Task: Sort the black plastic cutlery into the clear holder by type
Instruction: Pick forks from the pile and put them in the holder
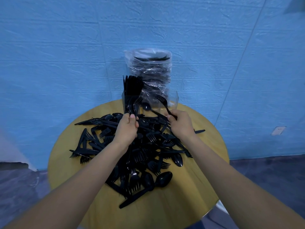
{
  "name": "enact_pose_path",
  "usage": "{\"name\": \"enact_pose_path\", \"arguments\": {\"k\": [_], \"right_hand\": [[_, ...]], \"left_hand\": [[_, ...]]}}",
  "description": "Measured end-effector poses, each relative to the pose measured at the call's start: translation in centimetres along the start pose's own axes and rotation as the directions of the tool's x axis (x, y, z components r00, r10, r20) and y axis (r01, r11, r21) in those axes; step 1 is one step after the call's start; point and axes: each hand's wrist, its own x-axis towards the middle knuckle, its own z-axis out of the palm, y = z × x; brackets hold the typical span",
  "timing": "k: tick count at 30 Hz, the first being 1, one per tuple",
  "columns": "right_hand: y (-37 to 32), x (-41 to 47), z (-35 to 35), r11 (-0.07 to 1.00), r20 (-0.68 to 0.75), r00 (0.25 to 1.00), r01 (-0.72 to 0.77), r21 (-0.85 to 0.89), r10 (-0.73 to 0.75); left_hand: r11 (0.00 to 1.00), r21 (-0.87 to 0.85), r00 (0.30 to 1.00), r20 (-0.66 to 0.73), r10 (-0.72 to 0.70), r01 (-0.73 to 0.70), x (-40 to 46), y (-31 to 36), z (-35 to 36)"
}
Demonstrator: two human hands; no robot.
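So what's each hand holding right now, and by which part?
The right hand pinches one black fork by the end of its handle, tines up. The left hand grips a small bunch of forks by their handles, tines up.

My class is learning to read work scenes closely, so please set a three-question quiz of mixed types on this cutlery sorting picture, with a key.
1. True or false: the right hand holds a spoon.
2. Which compartment of the clear holder already stands full of cutlery? A) left B) right
3. Fill in: the loose pile of cutlery lies on a round ____ table.

Key
1. False: it holds a fork, tines up.
2. A: the left compartment holds upright knives; the left hand grips several forks just before it.
3. Yellow.
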Motion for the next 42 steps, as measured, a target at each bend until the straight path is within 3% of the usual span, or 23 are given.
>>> {"name": "enact_pose_path", "arguments": {"k": [4,7,10,13,19,23,34,42], "right_hand": [[0.4,-0.2,-0.3,0.999,-0.011,1.0,0.021,-0.049,-0.021],[2.1,-0.8,-1.0,0.982,0.071,0.997,0.035,-0.185,-0.022],[4.9,-1.2,-1.3,0.93,0.144,0.989,0.018,-0.366,0.037],[6.3,-1.3,-1.2,0.897,0.152,0.983,-0.025,-0.442,0.102],[5.7,-1.2,-0.3,0.843,0.37,0.916,0.07,-0.533,0.158],[5.8,-0.6,-0.5,0.874,0.402,0.901,0.058,-0.483,0.162],[5.0,-0.4,-2.8,0.983,0.214,0.976,-0.007,-0.182,0.046],[0.4,0.2,-6.2,0.989,0.009,0.989,0.147,-0.015,-0.147]], "left_hand": [[0.998,0.058,1.0,0.007,0.023,-0.023,-0.3,-0.4,-0.4],[0.993,0.106,0.999,0.03,0.046,-0.048,-0.7,-0.9,-0.4],[0.991,0.121,0.998,0.055,0.045,-0.051,-1.2,-1.3,0.0],[0.99,0.129,0.997,0.067,0.043,-0.051,-1.6,-1.5,0.6],[0.988,0.149,0.996,0.077,0.037,-0.048,-1.9,-1.7,1.0],[0.985,0.164,0.995,0.091,0.032,-0.047,-1.8,-2.0,1.0],[0.981,0.18,0.994,0.094,0.057,-0.073,-1.4,-1.8,1.1],[0.977,0.174,0.989,0.092,0.112,-0.126,-0.6,0.3,1.4]]}}
